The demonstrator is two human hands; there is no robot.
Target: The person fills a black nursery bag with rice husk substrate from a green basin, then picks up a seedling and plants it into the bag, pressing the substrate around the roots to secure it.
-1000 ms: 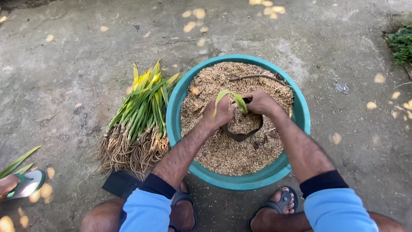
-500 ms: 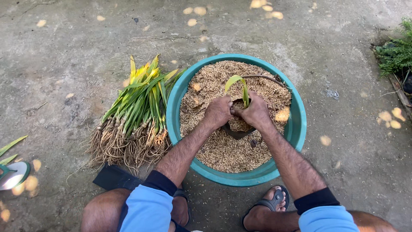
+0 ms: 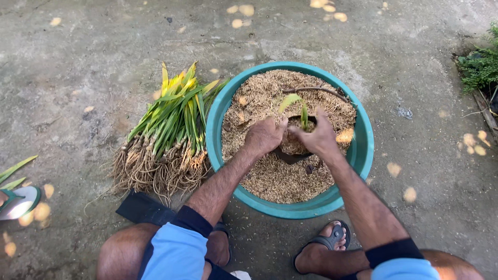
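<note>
— Grey concrete ground [image 3: 104,46] lies all around; what sits on it?

— A round teal basin [image 3: 363,150], filled nearly to the rim with tan husk mix [image 3: 275,179]. Everything else I place from that basin.

— What is beside it?

— Just left of the basin, touching its outer wall, lies a bundle of seedlings [image 3: 166,135]: green-yellow leaves pointing away, tangled pale roots towards the person. Well off to the basin's upper right, some green foliage [image 3: 480,67] shows at the frame edge.

— And inside the basin?

— Near its middle stands a small black planting bag [image 3: 290,154], packed with husk, with one seedling [image 3: 302,114] upright in it. A thin brown twig [image 3: 316,91] lies on the husk behind it.

— The hands?

— The left hand [image 3: 264,136] is curled, fingers pressed together against the bag's left side. The right hand [image 3: 320,137] cups the right side, fingers closed close by the seedling's base. Whether they grip the stem itself, I cannot tell.
</note>
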